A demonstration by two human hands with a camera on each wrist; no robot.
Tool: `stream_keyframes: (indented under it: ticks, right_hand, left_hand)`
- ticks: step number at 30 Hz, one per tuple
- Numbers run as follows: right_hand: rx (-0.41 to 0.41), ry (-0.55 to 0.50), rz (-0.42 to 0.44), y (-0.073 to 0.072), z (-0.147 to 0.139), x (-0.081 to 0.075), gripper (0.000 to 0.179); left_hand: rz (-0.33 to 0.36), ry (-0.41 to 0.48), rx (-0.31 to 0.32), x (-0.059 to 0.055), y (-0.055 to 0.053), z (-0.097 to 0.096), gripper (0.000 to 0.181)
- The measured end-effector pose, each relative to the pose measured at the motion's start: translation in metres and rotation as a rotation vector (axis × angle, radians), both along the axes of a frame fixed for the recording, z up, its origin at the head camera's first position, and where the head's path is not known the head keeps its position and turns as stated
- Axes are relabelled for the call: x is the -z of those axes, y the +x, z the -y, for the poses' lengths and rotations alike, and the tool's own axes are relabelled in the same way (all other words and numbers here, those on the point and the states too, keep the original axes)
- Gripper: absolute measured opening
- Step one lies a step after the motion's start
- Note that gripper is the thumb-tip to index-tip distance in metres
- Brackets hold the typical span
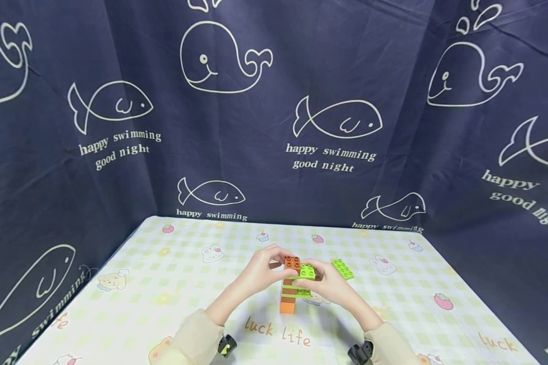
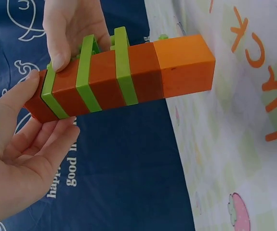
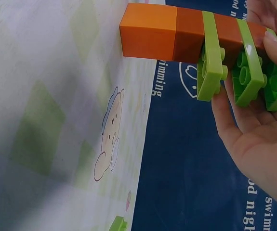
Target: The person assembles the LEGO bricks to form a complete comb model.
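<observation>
Both hands are at the upper end of an upright block tower. Its base is an orange block (image 1: 287,305) on the tablecloth, and above it reddish-brown bricks alternate with green plates that jut out to the right. My left hand (image 1: 266,267) pinches the topmost brown brick (image 1: 292,262), thumb on the near side, fingers on the far side. From the right, my right hand (image 1: 330,284) grips the top green plate (image 1: 307,272), its thumb across the front. In the right wrist view the lower green plates (image 3: 213,62) stick out with studs showing; fingers pass behind them.
A loose green studded plate (image 1: 342,268) lies on the table behind the right hand. The checked tablecloth (image 1: 187,284) has printed cartoons and lettering. Dark blue curtains (image 1: 265,167) with whale and fish drawings stand behind and at both sides.
</observation>
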State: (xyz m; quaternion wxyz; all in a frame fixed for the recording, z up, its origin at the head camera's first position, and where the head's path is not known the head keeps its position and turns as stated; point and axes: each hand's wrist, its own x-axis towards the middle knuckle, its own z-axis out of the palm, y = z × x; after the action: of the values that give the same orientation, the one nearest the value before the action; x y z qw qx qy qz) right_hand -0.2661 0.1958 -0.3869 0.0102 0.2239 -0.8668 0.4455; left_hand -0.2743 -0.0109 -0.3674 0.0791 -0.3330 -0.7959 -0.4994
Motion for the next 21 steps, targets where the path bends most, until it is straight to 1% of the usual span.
stream_keyframes:
  ticks: [5, 12, 16, 18, 21]
  right_hand:
    - [0.015, 0.002, 0.014, 0.002, 0.002, -0.003, 0.043]
    - [0.017, 0.046, -0.003, 0.0, 0.004, -0.006, 0.041]
    - [0.002, 0.025, -0.004, 0.0, 0.003, -0.006, 0.041]
    - [-0.008, 0.008, 0.006, 0.006, 0.005, -0.014, 0.04]
    - [-0.022, -0.007, 0.024, 0.006, 0.004, -0.013, 0.041]
  left_hand:
    - [0.009, 0.013, 0.012, 0.003, -0.002, 0.0, 0.025]
    - [0.026, 0.028, 0.012, 0.006, -0.004, 0.001, 0.026]
    - [0.054, 0.043, 0.029, 0.007, -0.006, 0.002, 0.026]
    - [0.061, 0.047, 0.036, 0.009, -0.006, 0.002, 0.026]
    - [0.072, 0.049, 0.036, 0.011, -0.007, 0.001, 0.027]
